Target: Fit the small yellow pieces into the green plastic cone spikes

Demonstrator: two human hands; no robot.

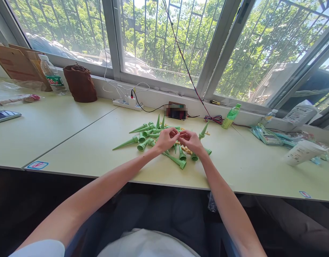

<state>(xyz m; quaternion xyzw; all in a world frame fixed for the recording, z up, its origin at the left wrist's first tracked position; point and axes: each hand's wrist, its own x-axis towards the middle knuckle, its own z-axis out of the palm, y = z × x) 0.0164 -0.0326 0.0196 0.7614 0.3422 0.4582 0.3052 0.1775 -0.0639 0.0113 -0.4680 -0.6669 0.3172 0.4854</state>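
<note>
My left hand (167, 139) and my right hand (190, 141) meet fingertip to fingertip over a pile on the table. Both are closed in a pinch, and whatever sits between the fingers is too small and covered to make out. Around and under them lie several green plastic cone-shaped spikes (127, 142) with hollow, collared ends. One green spike (204, 130) stands point up beside my right hand, with a small yellowish piece at its side. Small yellowish parts (186, 150) lie in a heap below my right hand, partly hidden by it.
Along the window sill are a power strip (127, 104), a dark device (176, 110), coiled wires (214, 119) and a green bottle (231, 116). A brown bag (80, 84) and a water bottle (53, 76) stand left. A white cup (303, 153) leans right, near plastic packets (271, 135).
</note>
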